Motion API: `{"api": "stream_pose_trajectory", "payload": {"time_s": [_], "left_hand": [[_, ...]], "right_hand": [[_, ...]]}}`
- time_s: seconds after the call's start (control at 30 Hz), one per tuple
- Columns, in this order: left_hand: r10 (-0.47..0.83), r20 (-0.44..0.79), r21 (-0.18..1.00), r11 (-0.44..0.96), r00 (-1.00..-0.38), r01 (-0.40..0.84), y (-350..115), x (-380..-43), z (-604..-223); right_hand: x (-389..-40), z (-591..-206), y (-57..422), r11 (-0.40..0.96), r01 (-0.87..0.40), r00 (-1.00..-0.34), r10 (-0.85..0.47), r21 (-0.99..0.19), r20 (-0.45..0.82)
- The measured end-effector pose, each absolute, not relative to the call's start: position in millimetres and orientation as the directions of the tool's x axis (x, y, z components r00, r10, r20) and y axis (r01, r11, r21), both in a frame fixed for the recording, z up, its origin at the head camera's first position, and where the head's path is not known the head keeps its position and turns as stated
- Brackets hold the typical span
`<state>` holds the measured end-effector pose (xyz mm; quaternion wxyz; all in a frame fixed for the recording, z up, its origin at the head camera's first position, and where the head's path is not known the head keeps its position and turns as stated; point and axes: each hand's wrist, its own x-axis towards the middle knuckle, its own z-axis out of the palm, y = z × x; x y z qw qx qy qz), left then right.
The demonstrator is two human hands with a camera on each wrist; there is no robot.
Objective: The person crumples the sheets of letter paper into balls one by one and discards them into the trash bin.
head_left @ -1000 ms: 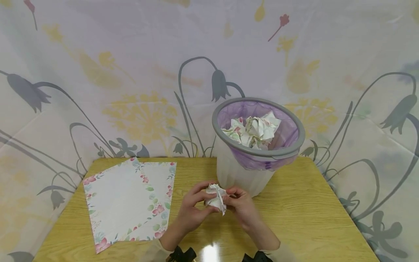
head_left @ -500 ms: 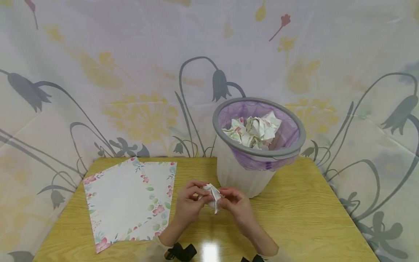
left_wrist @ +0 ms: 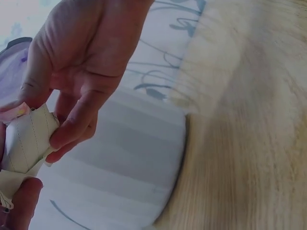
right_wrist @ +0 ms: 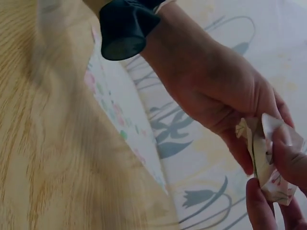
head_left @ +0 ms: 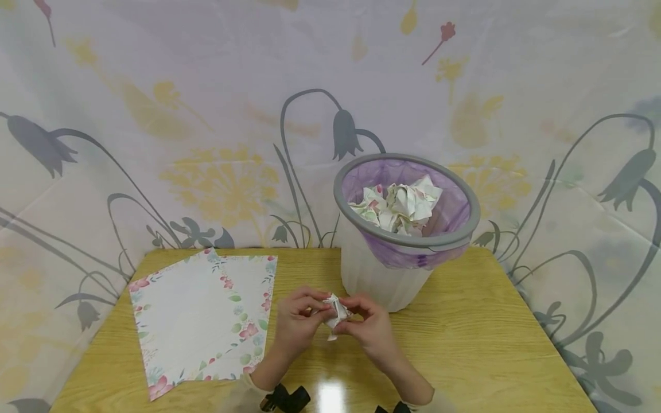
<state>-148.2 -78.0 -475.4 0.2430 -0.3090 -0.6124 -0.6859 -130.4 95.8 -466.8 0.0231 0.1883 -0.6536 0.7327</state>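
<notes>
In the head view, a small crumpled piece of paper (head_left: 338,312) is held in front of the bin, above the table. From the left, my left hand (head_left: 296,318) pinches it between thumb and fingers. My right hand (head_left: 369,326) pinches its other side. Folds and a bit of pink print show on the paper (left_wrist: 29,139) in the left wrist view, where the right hand (left_wrist: 88,52) reaches in from the top. In the right wrist view, the left hand (right_wrist: 216,86) and the right hand's fingertips (right_wrist: 259,203) surround the paper (right_wrist: 263,163).
A white bin (head_left: 382,281) with a grey rim and purple liner stands at the back, holding several crumpled papers (head_left: 410,203). Two overlapping flower-bordered sheets (head_left: 181,321) lie on the wooden table (head_left: 490,344) at left. A floral cloth (head_left: 206,86) hangs behind.
Both hands keep hold of the paper and shift their fingers on it. It looks smaller and turned, and the right hand has moved slightly left.
</notes>
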Motion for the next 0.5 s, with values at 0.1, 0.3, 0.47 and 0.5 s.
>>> {"api": "stream_pose_trajectory", "payload": {"time_s": [0.1,0.3,0.47,0.5], "left_hand": [[0.037,0.721,0.69,-0.14,-0.692,0.71,-77,-147,-477],[-0.028,0.726,0.684,-0.079,-0.687,0.725,-70,-147,-478],[-0.068,0.723,0.69,0.002,-0.688,0.724,-64,-146,-475],[-0.066,0.717,0.696,0.008,-0.694,0.718,-63,-146,-475]], "right_hand": [[-130,-464,94,-0.101,-0.23,-0.953,-0.177,-0.968,0.245],[-130,-459,88,-0.043,-0.146,-0.984,-0.095,-0.988,0.149],[-131,-456,84,-0.002,-0.149,-0.988,-0.029,-0.989,0.149],[-131,-455,84,-0.001,-0.145,-0.989,-0.024,-0.989,0.145]]}}
